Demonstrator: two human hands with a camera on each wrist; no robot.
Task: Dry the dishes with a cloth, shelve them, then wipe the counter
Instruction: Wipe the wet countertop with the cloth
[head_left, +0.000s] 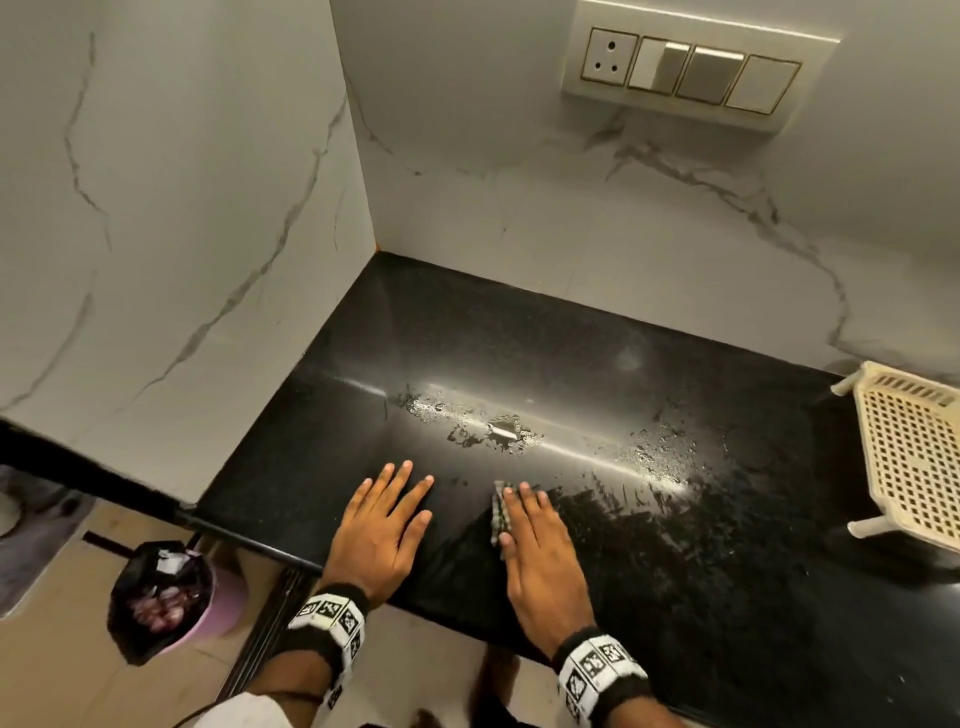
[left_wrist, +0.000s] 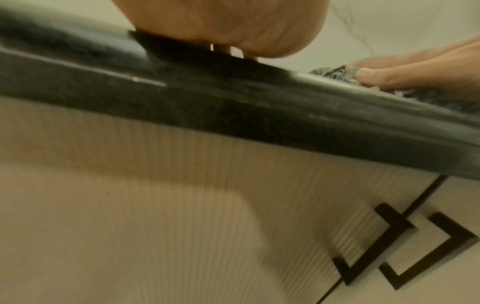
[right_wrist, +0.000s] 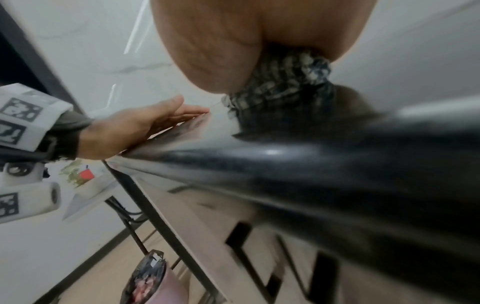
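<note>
A black polished counter (head_left: 545, 364) fills the middle of the head view, with water drops (head_left: 493, 434) and wet streaks across it. My left hand (head_left: 387, 525) lies flat on the counter near its front edge, fingers straight and spread. My right hand (head_left: 535, 535) presses flat on a grey patterned cloth (head_left: 500, 512), which peeks out at the hand's left side. In the right wrist view the cloth (right_wrist: 288, 82) bunches under my palm, and the left hand (right_wrist: 145, 123) rests on the counter edge. The left wrist view shows the cloth (left_wrist: 335, 75) under my right hand's fingers (left_wrist: 405, 76).
A cream perforated plastic rack (head_left: 914, 457) stands at the counter's right end. Marble walls close the left and back sides, with a switch plate (head_left: 696, 67) high on the back wall. A pink bin with a black liner (head_left: 166, 597) sits on the floor at left. Cabinet doors (left_wrist: 182, 205) are below.
</note>
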